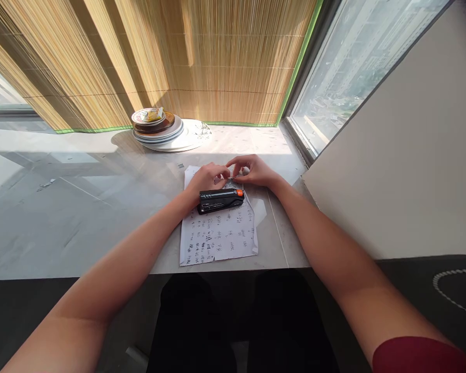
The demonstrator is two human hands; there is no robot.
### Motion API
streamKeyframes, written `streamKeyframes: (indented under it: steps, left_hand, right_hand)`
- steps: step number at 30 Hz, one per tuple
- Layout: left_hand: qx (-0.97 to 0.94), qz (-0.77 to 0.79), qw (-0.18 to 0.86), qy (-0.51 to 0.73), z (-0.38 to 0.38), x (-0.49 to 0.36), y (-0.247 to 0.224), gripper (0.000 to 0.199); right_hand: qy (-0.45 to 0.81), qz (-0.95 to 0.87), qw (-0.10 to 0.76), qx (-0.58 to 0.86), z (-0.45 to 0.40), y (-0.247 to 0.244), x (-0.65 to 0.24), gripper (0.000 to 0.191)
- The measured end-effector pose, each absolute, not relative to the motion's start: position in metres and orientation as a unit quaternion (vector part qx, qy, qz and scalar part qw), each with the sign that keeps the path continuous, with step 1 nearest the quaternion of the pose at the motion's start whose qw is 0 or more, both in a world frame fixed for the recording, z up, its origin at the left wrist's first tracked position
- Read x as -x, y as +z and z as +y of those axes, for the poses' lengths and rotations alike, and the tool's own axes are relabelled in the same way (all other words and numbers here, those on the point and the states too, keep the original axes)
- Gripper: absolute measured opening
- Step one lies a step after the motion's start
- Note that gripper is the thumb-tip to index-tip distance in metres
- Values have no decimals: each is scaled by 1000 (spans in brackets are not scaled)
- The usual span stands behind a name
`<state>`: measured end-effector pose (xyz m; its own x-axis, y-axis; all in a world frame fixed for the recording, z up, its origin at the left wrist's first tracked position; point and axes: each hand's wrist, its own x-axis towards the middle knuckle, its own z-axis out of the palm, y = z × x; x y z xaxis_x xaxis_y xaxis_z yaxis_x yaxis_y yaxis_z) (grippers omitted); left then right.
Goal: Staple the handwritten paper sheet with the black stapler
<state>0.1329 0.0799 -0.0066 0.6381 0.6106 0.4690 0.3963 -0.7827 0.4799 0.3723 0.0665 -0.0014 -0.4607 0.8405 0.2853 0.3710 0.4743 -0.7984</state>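
Both hands meet over the upper part of a white sheet of paper [221, 248] covered in handwriting. My left hand [209, 177] has its fingers curled together, and my right hand [253, 170] pinches close beside it. Between the fingertips is something small that I cannot make out. Under them shows a grey, finely patterned patch [233, 184], partly hidden by the fingers. A black stapler [220, 200] with an orange tip lies across the paper just in front of my left hand, its orange end to the right.
Stacked plates [159, 135] stand at the back left, with a yellow-wrapped item [154, 115] on top. A bamboo blind [217, 62] hangs behind the pale stone ledge [81, 217]. To the right are a window [334, 88] and a white wall [404, 145].
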Motion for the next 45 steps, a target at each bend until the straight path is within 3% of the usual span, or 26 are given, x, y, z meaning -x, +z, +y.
streamKeyframes:
  steps: [13,25,37,45]
  left_hand:
    - [-891,288,169,308,80,-133,-6,15]
    - [-890,289,163,311,79,-134,-6,12]
    - [-917,249,160,268,85,-132,-6,34]
    - [-915,247,156,278,85,-132,-7,32]
  right_hand:
    - [353,-793,307,390,67,5,-380,32]
    - [345,-785,358,369,70,-2,-387,39]
    - [337,-782,355,385,67,2,-385,44]
    - [335,-785,340,395,65,4,-384,38]
